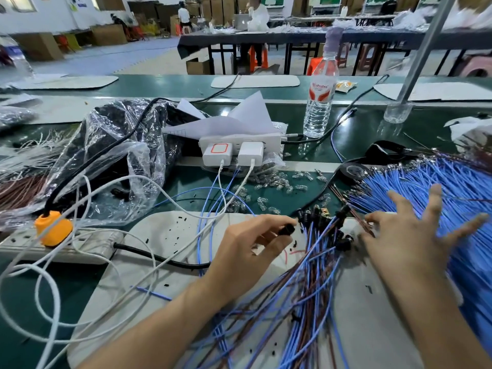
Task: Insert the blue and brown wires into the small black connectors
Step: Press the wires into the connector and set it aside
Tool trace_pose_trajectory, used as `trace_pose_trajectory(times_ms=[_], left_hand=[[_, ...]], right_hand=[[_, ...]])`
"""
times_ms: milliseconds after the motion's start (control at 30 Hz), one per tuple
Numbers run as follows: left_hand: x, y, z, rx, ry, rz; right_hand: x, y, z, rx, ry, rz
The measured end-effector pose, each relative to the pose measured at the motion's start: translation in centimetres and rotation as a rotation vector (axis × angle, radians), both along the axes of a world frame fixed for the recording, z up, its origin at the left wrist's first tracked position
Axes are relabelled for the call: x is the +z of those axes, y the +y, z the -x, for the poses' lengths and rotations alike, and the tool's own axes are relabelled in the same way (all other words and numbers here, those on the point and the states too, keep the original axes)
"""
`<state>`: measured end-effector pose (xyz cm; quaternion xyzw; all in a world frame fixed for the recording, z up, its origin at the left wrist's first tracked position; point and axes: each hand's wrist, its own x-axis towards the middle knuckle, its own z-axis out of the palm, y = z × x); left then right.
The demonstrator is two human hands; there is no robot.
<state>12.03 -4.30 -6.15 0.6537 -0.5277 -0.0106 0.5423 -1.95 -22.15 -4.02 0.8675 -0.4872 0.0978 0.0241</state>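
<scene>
My left hand (247,249) pinches a small black connector (287,229) between thumb and fingertips above the white mat (165,235). My right hand (407,235) pinches a thin brown wire (359,219) with thumb and index finger, the other fingers spread over the big bundle of loose blue wires (431,182) at the right. Between the hands lies a fan of blue and brown wires (306,275) with black connectors (338,235) on their far ends. Several clear parts (269,187) are scattered on the green bench behind.
A white power strip with an orange plug (53,227) lies at left, its black and white cables looping over the mat. Behind it are a clear plastic bag (117,155), white chargers (231,153), a water bottle (319,102) and a metal pole (423,54).
</scene>
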Motion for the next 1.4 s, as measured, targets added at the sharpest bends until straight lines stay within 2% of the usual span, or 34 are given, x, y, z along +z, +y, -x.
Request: trace_pose_trajectory(times_ms=[167, 367, 467, 600, 667, 733, 833, 933, 1067, 1267, 1400], left_hand=[[0.2, 0.2, 0.2, -0.013, -0.034, -0.011], [0.3, 0.4, 0.3, -0.002, -0.030, -0.034], [0.4, 0.4, 0.3, 0.011, -0.046, -0.031], [0.2, 0.4, 0.2, 0.108, -0.048, 0.025], [0.3, 0.4, 0.0, 0.125, 0.022, 0.049], [0.4, 0.4, 0.1, 0.119, 0.046, 0.057], [0.4, 0.3, 0.3, 0.092, 0.046, 0.098], [0.3, 0.2, 0.4, 0.057, 0.186, 0.143], [0.5, 0.3, 0.1, 0.015, 0.316, 0.207], [0.4, 0.1, -0.3, -0.191, 0.543, 0.086], [0.2, -0.1, -0.9, -0.151, 0.662, 0.163]], right_hand=[[0.2, 0.1, -1.4, -0.080, 0.211, 0.044], [0.2, 0.4, -1.5, -0.015, 0.138, 0.011], [0.4, 0.3, -1.3, -0.018, -0.099, 0.058], [1.3, 0.2, -0.4, 0.133, -0.715, 0.152], [2.3, 1.0, -0.2, 0.227, -1.000, -0.012], [2.8, 2.0, -0.3, 0.356, -1.133, -0.168], [2.2, 4.3, -1.0, 0.688, -1.012, -0.326], [1.0, 6.1, -1.9, 0.906, -0.875, -0.444], [0.7, 6.0, -2.1, 0.821, -0.874, -0.447], [0.5, 5.7, -1.9, 0.856, -0.773, -0.443], [0.2, 5.5, -1.9, 0.768, -0.727, -0.405]])
